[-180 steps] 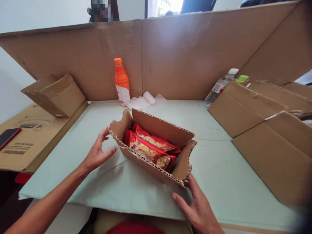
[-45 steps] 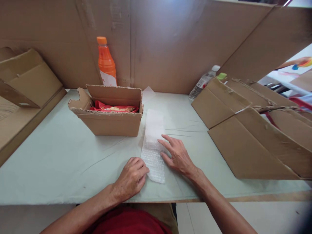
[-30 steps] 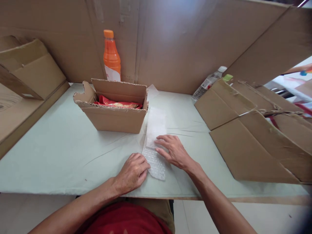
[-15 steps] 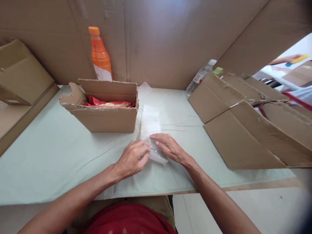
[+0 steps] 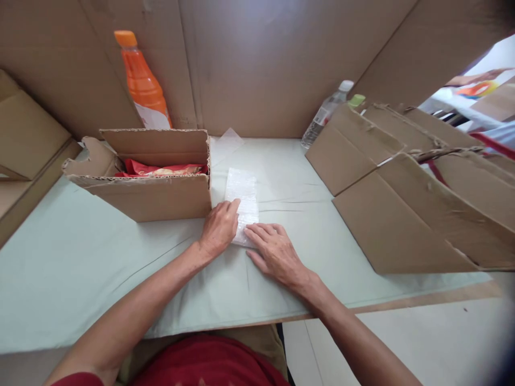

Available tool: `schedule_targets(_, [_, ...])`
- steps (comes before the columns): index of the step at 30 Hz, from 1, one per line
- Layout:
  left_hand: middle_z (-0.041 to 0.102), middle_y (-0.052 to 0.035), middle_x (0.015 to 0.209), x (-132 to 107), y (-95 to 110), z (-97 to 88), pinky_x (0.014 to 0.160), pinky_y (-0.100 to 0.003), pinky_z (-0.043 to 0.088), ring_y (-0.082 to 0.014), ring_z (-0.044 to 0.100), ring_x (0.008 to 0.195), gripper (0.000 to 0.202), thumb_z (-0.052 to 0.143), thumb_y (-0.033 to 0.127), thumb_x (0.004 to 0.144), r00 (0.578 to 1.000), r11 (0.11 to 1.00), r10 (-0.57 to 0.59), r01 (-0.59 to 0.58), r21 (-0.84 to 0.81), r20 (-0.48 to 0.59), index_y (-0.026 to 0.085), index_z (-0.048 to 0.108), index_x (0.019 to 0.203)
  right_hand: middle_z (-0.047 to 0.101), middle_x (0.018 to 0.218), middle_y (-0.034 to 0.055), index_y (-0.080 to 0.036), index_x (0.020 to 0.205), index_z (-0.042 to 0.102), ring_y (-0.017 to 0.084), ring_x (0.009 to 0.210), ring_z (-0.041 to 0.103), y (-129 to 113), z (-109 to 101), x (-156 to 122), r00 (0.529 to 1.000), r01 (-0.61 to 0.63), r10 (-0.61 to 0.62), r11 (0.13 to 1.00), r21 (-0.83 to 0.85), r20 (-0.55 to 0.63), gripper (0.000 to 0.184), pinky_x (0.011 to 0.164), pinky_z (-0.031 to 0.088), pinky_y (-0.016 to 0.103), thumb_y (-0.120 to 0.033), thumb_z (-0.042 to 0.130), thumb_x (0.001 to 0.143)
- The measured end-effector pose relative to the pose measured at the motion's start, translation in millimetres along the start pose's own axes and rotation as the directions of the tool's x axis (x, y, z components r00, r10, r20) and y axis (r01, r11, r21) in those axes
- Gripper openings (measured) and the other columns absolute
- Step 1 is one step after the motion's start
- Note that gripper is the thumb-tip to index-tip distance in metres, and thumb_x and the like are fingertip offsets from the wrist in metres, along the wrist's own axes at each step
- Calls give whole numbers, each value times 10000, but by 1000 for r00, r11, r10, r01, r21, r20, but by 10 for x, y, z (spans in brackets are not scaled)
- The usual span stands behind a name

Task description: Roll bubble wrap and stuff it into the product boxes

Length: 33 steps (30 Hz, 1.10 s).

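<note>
At far left, a cardboard box (image 5: 38, 134) shows plain faces. Next, an open carton (image 5: 161, 198) stands upright on the table (image 5: 298, 241), its front wall unprinted; red packets (image 5: 163, 170) lie inside, lettering illegible. Behind it, the orange bottle (image 5: 142, 80) bears a white label, partly hidden, wording unreadable. The left hand (image 5: 220, 228) bends its fingers over the wrap's left edge; whether it grips cannot be told. The unmarked bubble wrap (image 5: 242, 187) lies flat, right of the carton. The right hand (image 5: 276, 254), fingers extended, touches its near end. Farther right, a clear bottle (image 5: 326, 114) carries an illegible label.
</note>
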<state>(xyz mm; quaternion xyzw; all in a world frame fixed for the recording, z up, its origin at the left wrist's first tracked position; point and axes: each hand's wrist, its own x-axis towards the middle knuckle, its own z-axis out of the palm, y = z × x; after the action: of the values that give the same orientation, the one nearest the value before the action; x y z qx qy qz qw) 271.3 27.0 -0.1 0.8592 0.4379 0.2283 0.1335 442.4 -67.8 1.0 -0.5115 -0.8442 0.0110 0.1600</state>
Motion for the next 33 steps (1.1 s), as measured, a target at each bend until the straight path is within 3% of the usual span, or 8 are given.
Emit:
schedule_targets(4, [573, -170, 1396, -313, -44, -90, 1138, -470, 409, -296, 464, 1381, 437, 454, 126, 963, 948, 955, 293, -296, -6, -123, 125, 500, 1398, 707, 1204, 118, -166, 1185, 628, 268, 1076, 618, 51, 86, 75, 1000, 12, -12, 997, -73, -1, 256, 919, 410, 443, -136, 500, 965])
schedule_targets(8, [629, -166, 1317, -578, -150, -115, 1095, -524, 432, -326, 501, 1335, 498, 515, 85, 892, 897, 899, 438, -438, 12, -55, 129, 509, 1388, 740, 1115, 104, -166, 1093, 660, 248, 992, 635, 68, 121, 103, 998, 41, -45, 995, -94, -49, 255, 876, 401, 413, -100, 440, 980])
schedule_targets(12, [718, -148, 1116, -614, -166, -91, 956, -484, 505, -283, 651, 1059, 407, 463, 27, 872, 929, 929, 371, -371, -9, -10, 120, 622, 1235, 767, 1006, 85, -182, 1074, 687, 234, 909, 665, 55, 80, 74, 998, -39, 39, 999, 14, -58, 255, 861, 424, 399, -109, 467, 968])
schedule_targets(17, [752, -81, 1035, -707, -60, -223, 853, -366, 539, -222, 687, 936, 341, 490, 99, 892, 980, 938, 193, -167, -305, 57, 175, 660, 1178, 781, 1027, 35, -237, 1146, 695, 220, 933, 700, -74, -120, -127, 991, -132, 133, 964, 232, 12, 236, 858, 503, 373, -234, 524, 983])
schedule_targets(22, [762, -33, 999, -695, -35, -241, 777, -298, 554, -174, 694, 797, 396, 529, 140, 861, 982, 909, 12, 67, -410, 189, 204, 647, 1234, 727, 1166, 100, -241, 1209, 650, 254, 1040, 669, -348, -282, -339, 965, -111, 129, 990, 91, -227, 260, 885, 483, 421, -223, 532, 979])
schedule_targets(28, [708, -110, 1146, -531, -31, -146, 938, -420, 534, -262, 649, 1056, 369, 542, 122, 871, 997, 976, 55, -41, -213, 62, 169, 640, 1224, 683, 1267, 136, -195, 1208, 634, 304, 1104, 616, -334, -74, -247, 996, -19, 8, 991, -129, -87, 293, 917, 440, 475, -149, 555, 930])
schedule_targets(31, [670, -149, 1195, -626, -27, -196, 995, -504, 496, -308, 588, 1144, 308, 585, 201, 903, 985, 973, 172, -175, -150, -34, 153, 631, 1205, 725, 1168, 113, -199, 1201, 645, 273, 1015, 640, -221, 10, -169, 996, -43, 38, 997, -65, -75, 303, 884, 457, 454, -119, 507, 944])
schedule_targets(33, [661, -145, 1221, -761, -29, -258, 1003, -506, 485, -301, 576, 1163, 347, 589, 199, 907, 966, 950, 256, -256, -180, -21, 166, 601, 1252, 750, 1090, 92, -213, 1214, 649, 248, 952, 657, -198, -11, -171, 995, -65, 69, 997, 50, -67, 307, 862, 477, 432, -134, 501, 957])
